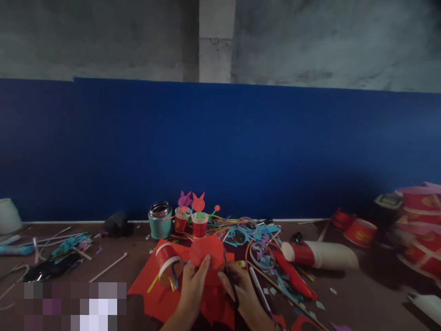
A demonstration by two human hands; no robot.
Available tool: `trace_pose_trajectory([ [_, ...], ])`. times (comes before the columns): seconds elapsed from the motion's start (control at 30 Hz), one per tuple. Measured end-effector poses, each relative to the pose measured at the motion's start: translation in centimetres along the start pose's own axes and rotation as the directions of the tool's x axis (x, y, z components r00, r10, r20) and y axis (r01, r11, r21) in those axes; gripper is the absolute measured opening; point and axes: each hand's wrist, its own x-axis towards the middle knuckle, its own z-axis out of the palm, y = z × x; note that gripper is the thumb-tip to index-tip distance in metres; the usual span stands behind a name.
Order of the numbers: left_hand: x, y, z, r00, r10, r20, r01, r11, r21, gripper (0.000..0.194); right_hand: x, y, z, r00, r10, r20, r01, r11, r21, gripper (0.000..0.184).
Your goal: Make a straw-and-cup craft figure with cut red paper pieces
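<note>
My left hand (195, 280) pinches a rounded piece of red paper (206, 250) by its lower edge. In my right hand (241, 281) is a pair of dark scissors (234, 287), its blades upright at the right edge of the paper. Below both hands lie larger red paper sheets (155, 296). On them, left of my left hand, a red and white paper cup (167, 259) is tipped over with coloured sticks at its mouth. Behind the paper stands a cup (200, 226) topped by a red paper animal head (199, 203).
A turquoise jar (160, 220) stands at the back beside another decorated cup (181, 220). To the right are a tape roll (262, 255), blue paper scraps and a stack of nested cups (320, 255). A blue panel (220, 147) rises behind the table. The lower left corner is pixelated.
</note>
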Motion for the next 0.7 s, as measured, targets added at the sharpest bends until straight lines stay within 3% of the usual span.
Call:
trace_pose_trajectory([
  [0.33, 0.3, -0.4, -0.3, 0.991, -0.027, -0.13, 0.028, 1.0, 0.001, 0.032, 0.4, 1.3, -0.4, 0.999, -0.045, 0.027, 0.044, 0.999, 0.006, 0.028],
  [0.57, 0.3, -0.7, -0.4, 0.977, -0.041, -0.211, 0.041, 0.999, -0.004, 0.036, 0.3, 0.5, -0.2, 0.998, -0.055, 0.009, 0.056, 0.997, -0.049, 0.034],
  [0.7, 0.4, -0.9, -0.5, 0.98, -0.025, -0.199, 0.024, 1.0, -0.008, 0.04, 0.2, 0.3, -0.3, 0.997, -0.069, 0.018, 0.07, 0.994, -0.082, 0.032],
])
